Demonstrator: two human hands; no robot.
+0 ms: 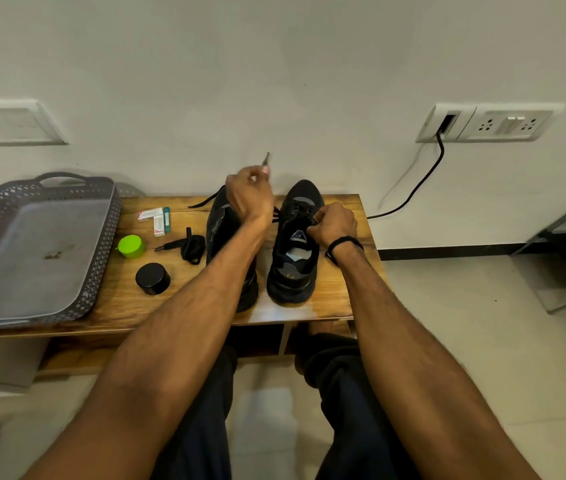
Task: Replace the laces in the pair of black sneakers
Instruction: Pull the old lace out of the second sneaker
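Nearest: black tin [152, 278] and spare lace [189, 249], on the bench [337, 292] left of the pair. Next: right sneaker [295, 251], long axis running away from me, my right hand [331, 225] curled on its eyelet edge. Farthest: my left hand [250, 195], above the left sneaker [220, 233], fingertips pinching the lace tip [267, 160], raised up-left of those eyelets. I judge the coming pull belongs to the left hand.
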